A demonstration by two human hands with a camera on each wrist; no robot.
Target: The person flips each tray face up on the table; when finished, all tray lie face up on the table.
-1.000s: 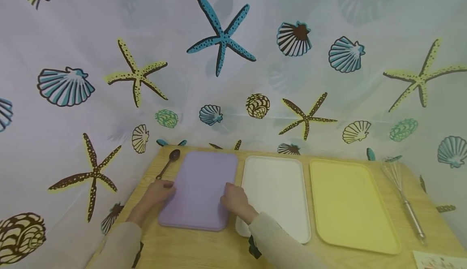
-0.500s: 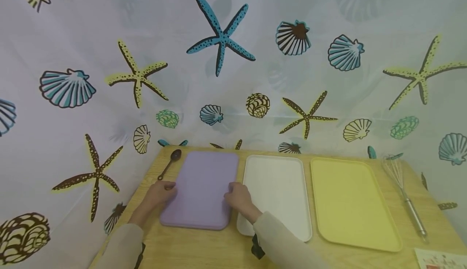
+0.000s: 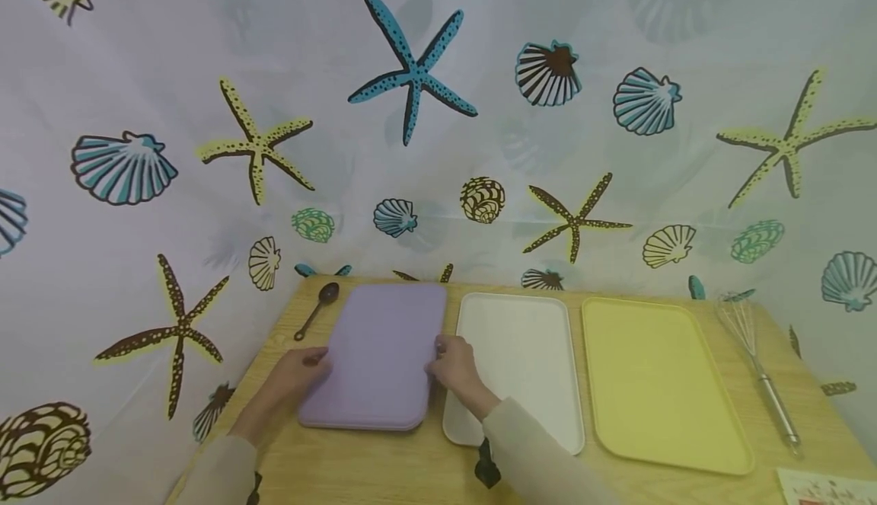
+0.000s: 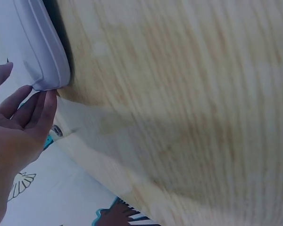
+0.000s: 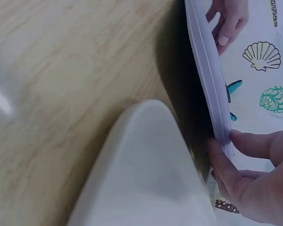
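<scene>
A purple tray (image 3: 384,360) with a smooth, flat top and a doubled edge lies at the left of the table. My left hand (image 3: 298,372) holds its left edge; in the left wrist view the fingertips (image 4: 49,96) meet the tray's rim, with the thumb apart from them. At the opposite edge my right hand (image 3: 457,368) pinches the rim, thumb on top and index finger below in the right wrist view. A dark shadow runs beneath the purple rim there. A white tray (image 3: 517,368) sits just right of the right hand.
Farther right lies a yellow tray (image 3: 664,383), then a wire whisk (image 3: 767,391) with a metal handle. A dark brown spoon (image 3: 317,311) rests behind the left hand. Printed paper (image 3: 822,486) lies at the near right. A shell-patterned curtain (image 3: 438,155) surrounds the wooden table (image 3: 370,467).
My left hand has slid slightly nearer along the left edge. The right hand's fingers have shifted a little farther back along the right edge. The purple tray has barely moved.
</scene>
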